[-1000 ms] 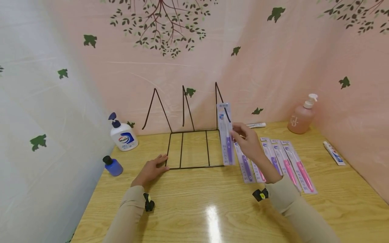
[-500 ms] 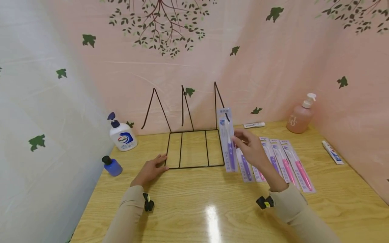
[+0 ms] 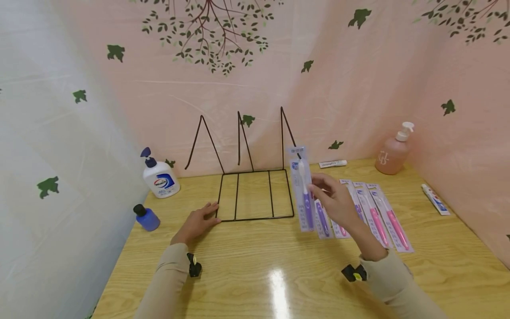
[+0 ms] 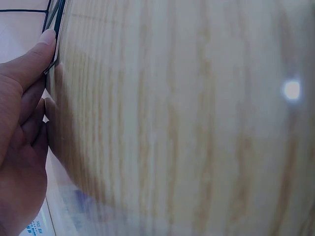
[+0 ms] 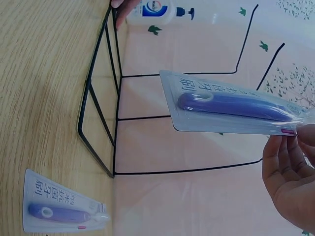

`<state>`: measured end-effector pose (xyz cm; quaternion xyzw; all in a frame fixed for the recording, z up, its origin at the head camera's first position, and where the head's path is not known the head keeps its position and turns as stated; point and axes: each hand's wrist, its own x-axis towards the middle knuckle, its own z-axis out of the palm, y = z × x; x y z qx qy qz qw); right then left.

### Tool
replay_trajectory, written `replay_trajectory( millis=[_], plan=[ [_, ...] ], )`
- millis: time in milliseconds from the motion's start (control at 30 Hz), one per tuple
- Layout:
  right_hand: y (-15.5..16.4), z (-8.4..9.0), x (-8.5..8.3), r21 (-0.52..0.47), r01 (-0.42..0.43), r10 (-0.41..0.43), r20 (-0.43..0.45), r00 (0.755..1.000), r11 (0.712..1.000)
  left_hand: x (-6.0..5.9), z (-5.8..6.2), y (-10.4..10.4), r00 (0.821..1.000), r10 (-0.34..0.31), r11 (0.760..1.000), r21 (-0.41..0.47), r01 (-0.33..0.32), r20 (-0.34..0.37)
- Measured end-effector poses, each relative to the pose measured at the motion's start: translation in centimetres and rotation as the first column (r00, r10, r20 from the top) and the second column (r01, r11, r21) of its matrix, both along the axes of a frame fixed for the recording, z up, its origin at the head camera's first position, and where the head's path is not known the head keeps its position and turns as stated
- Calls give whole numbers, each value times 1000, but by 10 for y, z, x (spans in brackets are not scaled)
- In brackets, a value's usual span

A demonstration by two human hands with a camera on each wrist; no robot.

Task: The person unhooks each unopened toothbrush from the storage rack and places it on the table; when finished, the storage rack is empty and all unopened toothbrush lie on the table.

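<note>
Tabletop: pale yellow wood-grain laminate, glossy, w/ a bright lamp glare at 6 o'clock near the front edge. Backdrop is a pink sheet printed w/ a branching tree & green leaves; a whitish sheet w/ the same leaves hangs at 9 o'clock.

Right hand, at approx 3 o'clock of centre, holds a packaged purple toothbrush upright, off the tabletop; fingers pinch the pack's right edge, thumb side toward the camera. The pack sits just right of the black wire rack, near its right front corner, not touching it as far as I can tell. Right wrist view shows the same pack in the air w/ fingertips at its end.

Left hand rests flat on the tabletop at 8 o'clock, fingers relaxed & nearly straight, tips against the rack's left front corner; left wrist view shows a fingertip touching the wire.

Row of packaged toothbrushes lies flat at 3–4 o'clock, purple & pink, partly behind the right hand. White soap pump bottle at 10 o'clock, small blue bottle at 9, pink pump bottle at 2, toothpaste tube at 3, another white tube by the back wall.
</note>
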<state>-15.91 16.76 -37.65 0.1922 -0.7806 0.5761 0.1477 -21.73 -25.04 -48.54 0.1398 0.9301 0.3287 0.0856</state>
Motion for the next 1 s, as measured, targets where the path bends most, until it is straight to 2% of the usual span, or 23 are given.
replay_trajectory(
  millis=[233,467,767,1000],
  plan=[
    [11,2,10,32,6,-6,1,1000,999,0,0,1,1000,4,1000,11,-4,2],
    [24,-1,17,18,17,-16,-17,1000,1000,1,0,1,1000,7,1000,14,-7,12],
    [57,-9,21,61,124,-123,-17,992,990,0,-2,1,1000,10,1000,12,-11,16],
    [96,-16,21,157,264,-268,3,963,952,0,0,0,1000,10,1000,-3,-10,14]
  ],
)
